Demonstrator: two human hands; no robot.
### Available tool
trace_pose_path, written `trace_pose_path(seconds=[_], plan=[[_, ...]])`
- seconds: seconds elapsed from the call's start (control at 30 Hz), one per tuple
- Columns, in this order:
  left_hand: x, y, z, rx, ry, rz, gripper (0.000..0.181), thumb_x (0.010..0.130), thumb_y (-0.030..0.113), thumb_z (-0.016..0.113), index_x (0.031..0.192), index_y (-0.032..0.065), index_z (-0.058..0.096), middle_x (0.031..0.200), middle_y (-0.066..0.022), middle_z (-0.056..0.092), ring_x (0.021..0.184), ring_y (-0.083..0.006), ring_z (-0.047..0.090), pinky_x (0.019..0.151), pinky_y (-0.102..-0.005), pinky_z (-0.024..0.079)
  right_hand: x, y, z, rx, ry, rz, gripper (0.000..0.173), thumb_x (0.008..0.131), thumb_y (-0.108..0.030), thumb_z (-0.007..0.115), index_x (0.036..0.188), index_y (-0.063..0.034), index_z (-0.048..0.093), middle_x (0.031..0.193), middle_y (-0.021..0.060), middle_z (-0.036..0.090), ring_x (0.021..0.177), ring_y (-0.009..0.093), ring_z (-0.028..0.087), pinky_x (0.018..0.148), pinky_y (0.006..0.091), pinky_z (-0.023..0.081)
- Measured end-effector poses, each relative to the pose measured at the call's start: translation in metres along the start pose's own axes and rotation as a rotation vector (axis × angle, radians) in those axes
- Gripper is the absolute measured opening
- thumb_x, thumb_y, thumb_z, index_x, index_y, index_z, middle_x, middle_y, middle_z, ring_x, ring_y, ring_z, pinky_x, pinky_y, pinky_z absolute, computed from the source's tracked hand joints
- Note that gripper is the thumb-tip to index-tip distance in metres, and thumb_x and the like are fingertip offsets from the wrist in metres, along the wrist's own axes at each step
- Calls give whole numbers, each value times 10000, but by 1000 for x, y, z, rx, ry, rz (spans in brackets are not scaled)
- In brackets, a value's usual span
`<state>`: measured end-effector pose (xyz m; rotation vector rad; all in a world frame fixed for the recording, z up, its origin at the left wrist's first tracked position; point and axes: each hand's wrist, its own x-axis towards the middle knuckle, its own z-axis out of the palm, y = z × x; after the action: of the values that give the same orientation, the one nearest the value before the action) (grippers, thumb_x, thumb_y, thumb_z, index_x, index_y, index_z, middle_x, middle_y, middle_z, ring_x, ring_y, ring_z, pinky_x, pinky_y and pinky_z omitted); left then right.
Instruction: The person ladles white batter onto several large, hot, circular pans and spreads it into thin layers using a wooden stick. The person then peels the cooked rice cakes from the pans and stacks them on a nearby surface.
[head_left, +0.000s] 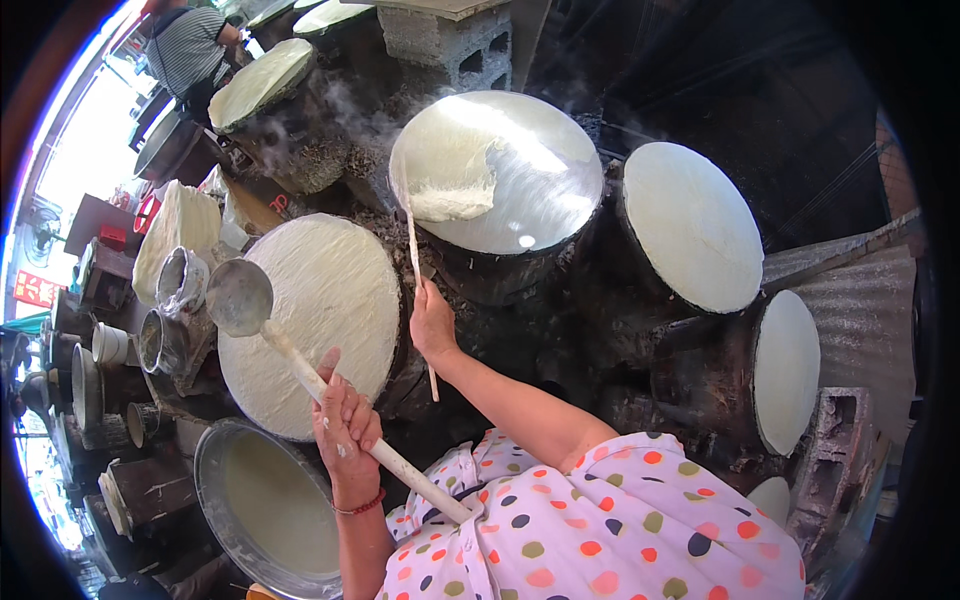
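Observation:
My left hand (345, 431) grips the long wooden handle (409, 471) of a metal ladle (240, 297). The ladle's bowl is over the left edge of a round griddle covered by a pale batter sheet (322, 315). In my right hand (433, 321) is a thin wooden stick (413, 247), its far end at the left rim of another round griddle (547, 195). On that griddle's left part lies a pale sheet (454, 169), with a crumpled, thicker lower edge. The rest of its surface is mostly bare, shiny metal.
Coated griddles (694, 225) stand on dark drums at right. A large metal basin (217, 480) of pale liquid is at lower left. A stack of pale sheets (176, 236) sits at left. Concrete blocks (457, 45) and a person in a striped top (184, 49) are farther off.

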<state>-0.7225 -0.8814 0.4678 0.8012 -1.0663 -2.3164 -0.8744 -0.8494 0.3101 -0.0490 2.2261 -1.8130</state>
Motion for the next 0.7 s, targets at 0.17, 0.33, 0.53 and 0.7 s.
trace_pose_path(seconds=[0.17,0.33,0.53,0.7], plan=[[-2,9,-17,-18,-58,-13,369,978,166,501,1318,30,451,604,70,309,416,-3,270,306,-169,257,-67,-3,-38,432,-55,365,308,1021,-310,330,1232,-132,467,655,19,439,412,100,426,354,291,455],[-1,9,-24,-93,-182,-95,375,974,161,507,1320,27,449,610,64,315,411,-8,274,300,-169,259,-88,10,-70,591,-10,410,276,1024,-326,324,1171,-122,438,648,16,442,415,109,450,383,339,526],[-4,7,-21,-82,-255,-141,392,968,156,516,1327,19,438,615,55,324,407,-9,276,295,-168,256,-79,8,-83,466,126,270,300,1020,-307,332,1137,-69,472,625,43,465,400,134,482,345,323,482],[-6,4,-14,-55,-287,-153,403,964,165,526,1325,9,436,616,56,324,412,-7,278,301,-164,257,-80,38,-79,-251,49,-46,239,1008,-290,370,977,-74,467,638,202,579,472,351,603,379,395,486]])
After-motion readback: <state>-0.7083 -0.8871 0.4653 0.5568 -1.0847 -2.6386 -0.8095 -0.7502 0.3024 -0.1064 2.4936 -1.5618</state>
